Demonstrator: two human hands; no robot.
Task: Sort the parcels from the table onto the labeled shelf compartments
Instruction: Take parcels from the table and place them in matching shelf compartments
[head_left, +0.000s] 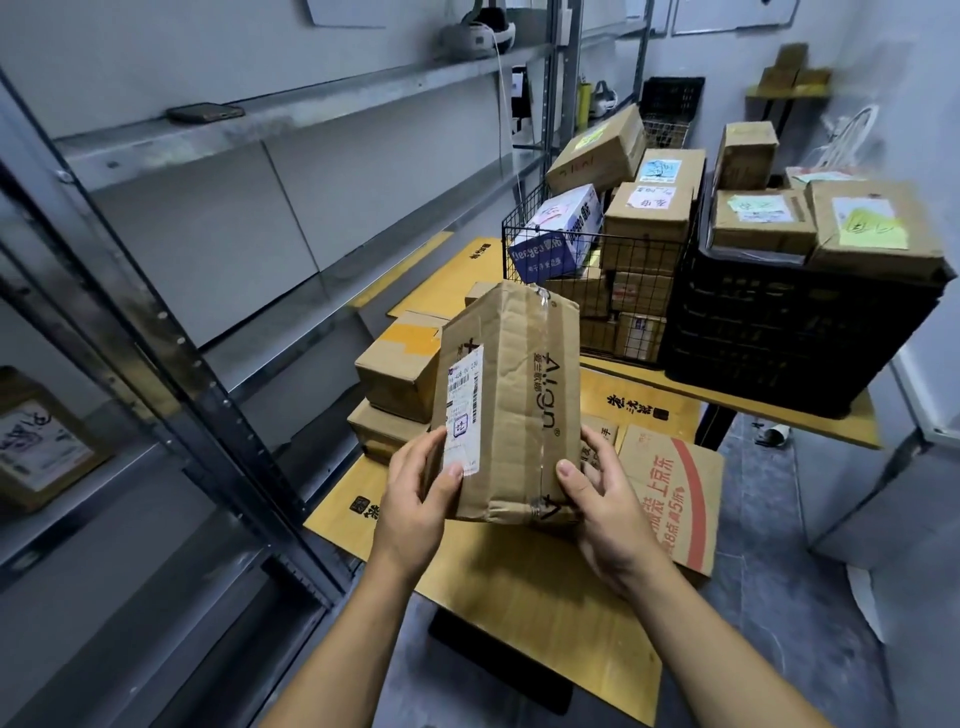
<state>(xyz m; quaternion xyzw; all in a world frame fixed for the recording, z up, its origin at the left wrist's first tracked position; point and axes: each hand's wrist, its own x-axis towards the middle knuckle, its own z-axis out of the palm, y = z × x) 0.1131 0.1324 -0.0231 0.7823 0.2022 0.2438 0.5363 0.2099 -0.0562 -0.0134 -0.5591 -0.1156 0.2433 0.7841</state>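
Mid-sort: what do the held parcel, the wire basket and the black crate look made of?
The held parcel is brown corrugated cardboard, matte and creased, with glossy clear tape along its seam and a white paper label. The wire basket is thin black metal wire in a grid, probably coated. The black crate is likely moulded plastic, dull, with slotted walls.

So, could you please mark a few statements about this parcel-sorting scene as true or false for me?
1. Both the left hand and right hand hold the tall parcel. True.
2. The parcel's white label faces the right hand. False: it is on the left hand's side, touched by the left thumb.
3. The black crate holds nothing. False: cardboard boxes sit at its top.
4. A blue-and-white box sits in the wire basket. True.
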